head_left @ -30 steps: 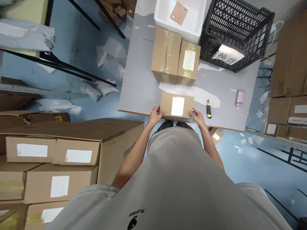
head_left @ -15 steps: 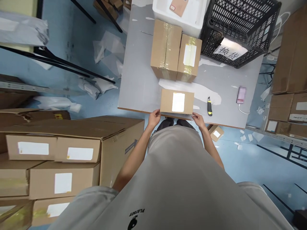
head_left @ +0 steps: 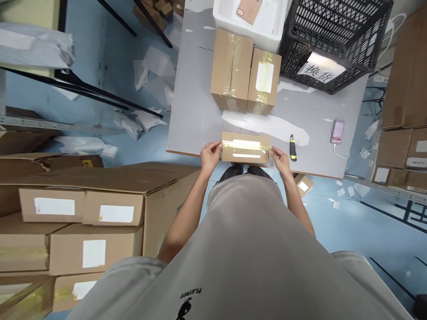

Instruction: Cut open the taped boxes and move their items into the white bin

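Observation:
A small cardboard box (head_left: pixel 245 155) is held at the table's near edge, its shiny, yellowish taped face turned up towards me. White patches show on that face; whether they are label or glare I cannot tell. My left hand (head_left: pixel 211 157) grips the box's left end between thumb and fingers. At the opposite end, my right hand (head_left: pixel 280 159) pinches the box in the same way. To the right of that hand lies a black and yellow box cutter (head_left: pixel 292 148).
Two taped cartons (head_left: pixel 232 66) stand further back on the grey table (head_left: pixel 193 102). Behind them are a white tray (head_left: pixel 218 20) holding a phone case (head_left: pixel 248 10) and a black crate (head_left: pixel 333 49). At right lies a blurred pink device (head_left: pixel 337 131). Boxes in a large carton (head_left: pixel 170 200) stand left.
The box has been turned over between my hands: a plain face with a white label showed before, a shiny taped face shows now. Both hands have moved up along its ends.

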A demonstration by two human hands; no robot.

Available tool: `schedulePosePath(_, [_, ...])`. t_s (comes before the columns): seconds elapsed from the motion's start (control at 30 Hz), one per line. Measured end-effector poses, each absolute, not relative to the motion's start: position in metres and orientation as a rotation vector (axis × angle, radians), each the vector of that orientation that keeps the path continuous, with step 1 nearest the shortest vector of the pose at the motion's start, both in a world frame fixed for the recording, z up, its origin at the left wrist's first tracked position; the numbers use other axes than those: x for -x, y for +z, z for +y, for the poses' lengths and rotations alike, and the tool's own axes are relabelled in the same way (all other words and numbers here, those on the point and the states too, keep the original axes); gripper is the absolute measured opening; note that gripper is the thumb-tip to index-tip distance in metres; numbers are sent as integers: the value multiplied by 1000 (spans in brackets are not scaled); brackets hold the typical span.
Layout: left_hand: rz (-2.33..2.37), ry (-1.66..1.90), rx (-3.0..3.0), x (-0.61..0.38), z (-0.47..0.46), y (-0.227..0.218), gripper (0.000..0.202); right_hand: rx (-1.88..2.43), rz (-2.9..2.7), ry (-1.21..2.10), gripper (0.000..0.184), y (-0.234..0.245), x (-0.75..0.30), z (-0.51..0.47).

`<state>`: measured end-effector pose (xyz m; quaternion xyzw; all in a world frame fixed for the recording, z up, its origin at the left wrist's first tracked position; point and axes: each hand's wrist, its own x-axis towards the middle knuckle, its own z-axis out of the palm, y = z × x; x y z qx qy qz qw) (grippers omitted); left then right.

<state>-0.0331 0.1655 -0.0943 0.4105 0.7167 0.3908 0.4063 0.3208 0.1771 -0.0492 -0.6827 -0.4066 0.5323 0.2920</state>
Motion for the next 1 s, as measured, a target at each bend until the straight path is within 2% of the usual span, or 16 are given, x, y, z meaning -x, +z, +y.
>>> schedulePosePath(0.23, [1859, 853, -807, 38, 141, -133, 37, 1910, -1081, 1446, 59, -79, -327, 165])
schedulePosePath(0.37, [1871, 712, -803, 35, 129, -141, 48, 1997, -1089, 1522, 52, -93, -326, 158])
schedulePosePath(0.47, [1862, 679, -816, 30, 126, -141, 52, 1975, -1114, 1554, 49, -97, -320, 153])
schedulePosePath(0.73, [1818, 790, -896, 19, 139, -125, 32, 1922, -1147, 1450, 48, -87, -320, 166])
schedulePosePath(0.9, [1781, 882, -938, 22, 150, -116, 43, 1802, -1226, 1358, 54, -80, -326, 179])
schedulePosePath(1.0, [1780, 849, -965, 25, 154, -119, 43, 1838, -1236, 1381, 50, -84, -326, 181])
